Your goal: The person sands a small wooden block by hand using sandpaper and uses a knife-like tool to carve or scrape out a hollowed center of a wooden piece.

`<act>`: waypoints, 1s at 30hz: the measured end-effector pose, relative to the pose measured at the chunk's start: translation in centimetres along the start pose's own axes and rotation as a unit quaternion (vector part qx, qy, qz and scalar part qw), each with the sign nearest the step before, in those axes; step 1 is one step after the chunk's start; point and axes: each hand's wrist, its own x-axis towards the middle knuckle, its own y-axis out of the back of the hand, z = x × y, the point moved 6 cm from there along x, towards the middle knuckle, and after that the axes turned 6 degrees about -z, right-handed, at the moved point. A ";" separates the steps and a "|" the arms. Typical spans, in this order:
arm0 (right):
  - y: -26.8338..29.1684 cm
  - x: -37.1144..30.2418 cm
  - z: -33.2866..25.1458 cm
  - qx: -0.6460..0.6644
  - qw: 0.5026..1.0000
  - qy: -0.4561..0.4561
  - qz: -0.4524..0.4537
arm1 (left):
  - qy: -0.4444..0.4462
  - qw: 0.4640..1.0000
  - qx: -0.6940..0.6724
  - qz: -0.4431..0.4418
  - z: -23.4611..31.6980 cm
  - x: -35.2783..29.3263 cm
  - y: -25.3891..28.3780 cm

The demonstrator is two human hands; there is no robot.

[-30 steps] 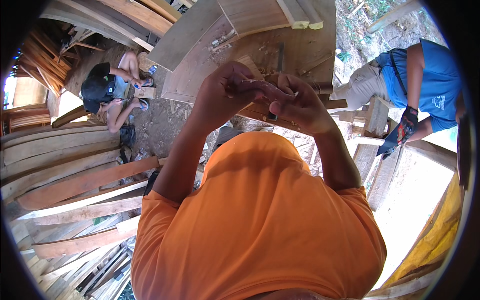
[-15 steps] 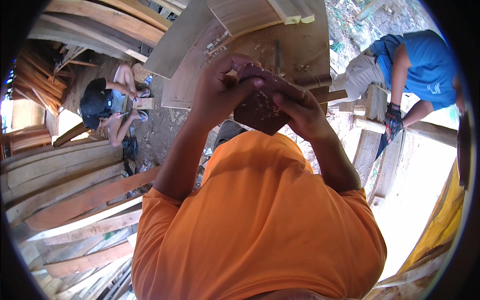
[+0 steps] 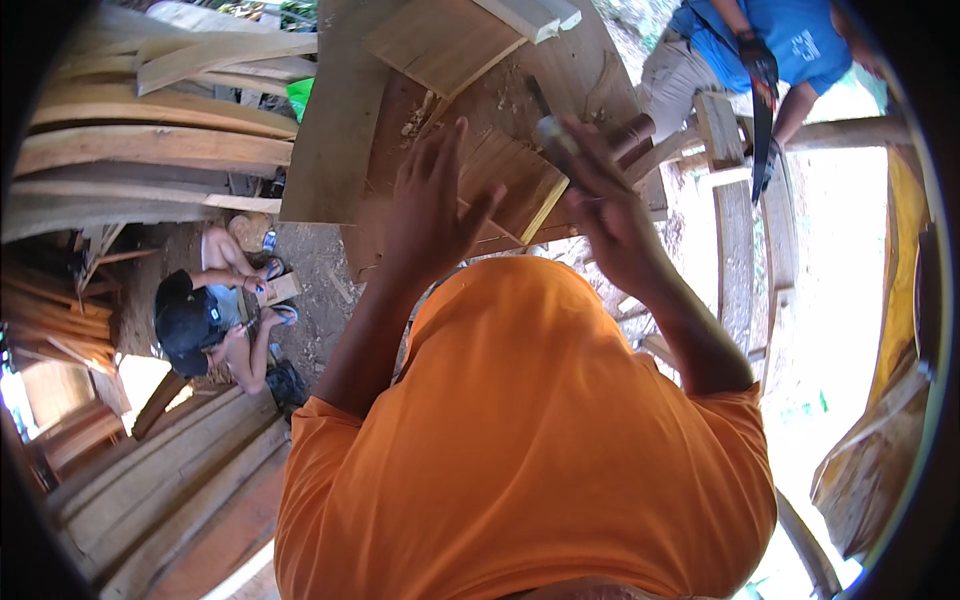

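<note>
Two grips over the counter (image 3: pixel 610 85), and the tool (image 3: pixel 548 125) is clearly on the right one's side. It's placed just past the fingertips of the right grip (image 3: pixel 615 205), forward and a bit to the left, and it looks like they're touching. Its long axis is slanted away from that grip, dark blade (image 3: pixel 538 97) at the far end, handle end at the fingers, so pretty much in line with the hand. Whether the handle is actually pinched can't be told, since those fingers are blurred and seen from the back. Same for whether the tool is lifted or laid flat.

The left grip (image 3: pixel 430 205) is spread, fingers up and thumb held apart, with nothing seen in it. It's separated from the tool by the block (image 3: pixel 508 185), which is sat between both grips. The left thumb is overlapped with the block in view, but contact can't be confirmed. The block's pale edge is turned toward the right grip; its long axis is hard to call with part of it covered.

Also spotted: a brown roll (image 3: pixel 632 135) just beyond the right grip, and some shavings (image 3: pixel 415 120) ahead of the left.
</note>
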 end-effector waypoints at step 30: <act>-9.3 4.6 -0.3 -0.223 0.967 -0.101 0.069 | -0.125 0.969 -0.189 -0.099 -5.3 2.7 -3.8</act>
